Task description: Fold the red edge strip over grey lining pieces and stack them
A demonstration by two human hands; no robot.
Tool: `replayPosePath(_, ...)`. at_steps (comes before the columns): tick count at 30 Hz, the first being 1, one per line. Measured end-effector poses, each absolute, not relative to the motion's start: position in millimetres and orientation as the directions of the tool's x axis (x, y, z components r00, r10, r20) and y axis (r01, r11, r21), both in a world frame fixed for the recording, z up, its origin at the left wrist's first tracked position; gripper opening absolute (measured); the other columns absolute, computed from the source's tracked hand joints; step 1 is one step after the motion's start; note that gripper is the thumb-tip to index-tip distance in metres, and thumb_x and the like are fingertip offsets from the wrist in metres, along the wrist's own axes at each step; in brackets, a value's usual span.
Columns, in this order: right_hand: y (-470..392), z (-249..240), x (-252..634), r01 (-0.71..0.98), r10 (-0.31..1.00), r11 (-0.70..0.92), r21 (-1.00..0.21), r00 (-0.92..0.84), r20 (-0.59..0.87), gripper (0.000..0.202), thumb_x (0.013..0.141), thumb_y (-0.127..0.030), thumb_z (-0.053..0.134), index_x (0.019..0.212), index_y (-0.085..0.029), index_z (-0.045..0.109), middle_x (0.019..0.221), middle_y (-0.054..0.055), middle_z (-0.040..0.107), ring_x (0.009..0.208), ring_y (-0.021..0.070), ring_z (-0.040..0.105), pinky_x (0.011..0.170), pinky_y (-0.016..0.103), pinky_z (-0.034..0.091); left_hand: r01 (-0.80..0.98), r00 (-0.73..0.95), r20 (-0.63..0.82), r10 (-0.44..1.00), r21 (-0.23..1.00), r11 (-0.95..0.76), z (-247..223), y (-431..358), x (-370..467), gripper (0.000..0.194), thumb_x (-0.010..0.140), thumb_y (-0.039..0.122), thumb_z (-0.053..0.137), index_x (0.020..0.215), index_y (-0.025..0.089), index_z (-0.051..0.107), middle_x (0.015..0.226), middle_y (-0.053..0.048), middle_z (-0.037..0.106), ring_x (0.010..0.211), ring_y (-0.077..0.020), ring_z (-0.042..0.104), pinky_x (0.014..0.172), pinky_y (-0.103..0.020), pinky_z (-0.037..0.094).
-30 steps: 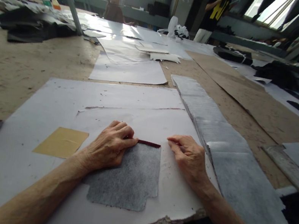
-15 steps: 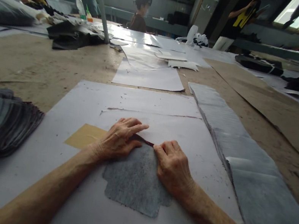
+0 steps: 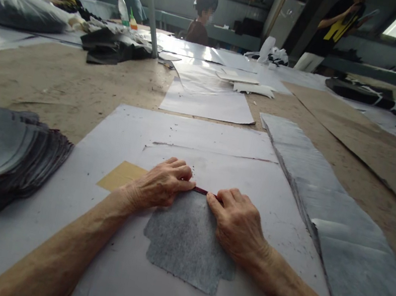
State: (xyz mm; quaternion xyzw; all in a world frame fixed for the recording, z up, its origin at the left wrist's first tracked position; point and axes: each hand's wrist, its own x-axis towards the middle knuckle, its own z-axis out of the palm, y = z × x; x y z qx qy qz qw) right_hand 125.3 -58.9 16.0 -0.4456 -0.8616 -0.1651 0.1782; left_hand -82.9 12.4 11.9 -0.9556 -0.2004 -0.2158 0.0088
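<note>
A grey, felt-like cut piece (image 3: 191, 241) lies flat on a white sheet (image 3: 115, 268). Along its far edge runs a narrow dark red folded strip (image 3: 201, 191). My left hand (image 3: 163, 180) is closed at the left end of that edge, thumb and curled fingers pressing on the fold. At the right end, my right hand (image 3: 240, 222) pinches the same edge between thumb and curled fingers. A short length of the fold shows between the two thumbs. Beside my left wrist is a tan square (image 3: 122, 176), partly covered by the hand.
A thick stack of curved grey pieces (image 3: 1, 154) stands at the left. Long grey strips (image 3: 342, 240) lie piled along the right. Farther back are white sheets (image 3: 206, 101), black material (image 3: 114, 46) and a metal pole (image 3: 152, 7). Several people are beyond the table.
My left hand's fingers have curled in and its thumb now presses on the far edge, where the strip looks flatter. My right hand keeps its pinch. The whole view has shifted slightly.
</note>
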Motion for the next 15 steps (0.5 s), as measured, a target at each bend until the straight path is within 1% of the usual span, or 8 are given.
replayPosePath(1, -57, 19, 122, 0.845, 0.716, 0.518, 0.133, -0.513, 0.473, 0.025, 0.076, -0.003, 0.043, 0.081, -0.012, 0.065, 0.075, 0.009, 0.058, 0.073, 0.0208, 0.044, 0.061, 0.031, 0.036, 0.388, 0.828, 0.411, 0.382, 0.073, -0.919, 12, 12, -83, 0.032, 0.076, 0.002, 0.041, 0.093, 0.017, 0.064, 0.081, -0.005, 0.055, 0.074, -0.0163, 0.045, 0.072, -0.032, 0.037)
replayPosePath(3, -54, 24, 114, 0.868, 0.722, 0.483, 0.116, -0.469, 0.509, 0.022, 0.074, -0.004, 0.044, 0.076, -0.013, 0.064, 0.077, 0.009, 0.059, 0.074, 0.0214, 0.045, 0.062, 0.032, 0.035, 0.390, 0.830, 0.399, 0.390, 0.084, -0.917, 12, 11, -81, 0.031, 0.076, 0.003, 0.042, 0.093, 0.016, 0.064, 0.081, -0.006, 0.055, 0.073, -0.0165, 0.044, 0.071, -0.032, 0.037)
replayPosePath(6, -49, 21, 101, 0.835, 0.713, 0.545, 0.076, -0.509, 0.482, 0.023, 0.071, -0.002, 0.043, 0.077, -0.011, 0.064, 0.073, 0.008, 0.058, 0.070, 0.0205, 0.045, 0.060, 0.030, 0.036, 0.400, 0.829, 0.381, 0.410, 0.110, -0.910, 13, 12, -80, 0.029, 0.074, 0.004, 0.045, 0.091, 0.016, 0.065, 0.082, -0.006, 0.055, 0.074, -0.0169, 0.045, 0.072, -0.032, 0.038)
replayPosePath(8, -47, 14, 96, 0.808, 0.689, 0.582, 0.089, -0.548, 0.473, 0.024, 0.071, 0.000, 0.042, 0.073, -0.011, 0.063, 0.069, 0.008, 0.057, 0.067, 0.0202, 0.043, 0.058, 0.029, 0.036, 0.401, 0.827, 0.377, 0.417, 0.125, -0.907, 13, 13, -82, 0.030, 0.072, 0.002, 0.045, 0.090, 0.017, 0.064, 0.082, -0.005, 0.055, 0.076, -0.0167, 0.046, 0.073, -0.032, 0.038)
replayPosePath(10, -47, 9, 95, 0.801, 0.666, 0.589, 0.104, -0.554, 0.500, 0.024, 0.072, 0.000, 0.040, 0.072, -0.010, 0.062, 0.069, 0.008, 0.055, 0.067, 0.0208, 0.043, 0.058, 0.030, 0.036, 0.393, 0.824, 0.384, 0.417, 0.143, -0.908, 14, 14, -85, 0.033, 0.072, 0.000, 0.044, 0.092, 0.017, 0.064, 0.083, -0.005, 0.056, 0.076, -0.0160, 0.047, 0.074, -0.031, 0.040)
replayPosePath(15, -47, 4, 103, 0.778, 0.669, 0.628, 0.013, -0.549, 0.501, 0.029, 0.071, 0.002, 0.036, 0.074, -0.010, 0.062, 0.069, 0.008, 0.054, 0.068, 0.0206, 0.042, 0.060, 0.031, 0.039, 0.408, 0.789, 0.422, 0.447, 0.184, -0.894, 16, 15, -97, 0.033, 0.077, 0.001, 0.040, 0.093, 0.017, 0.064, 0.081, -0.004, 0.057, 0.076, -0.0135, 0.049, 0.073, -0.025, 0.043)
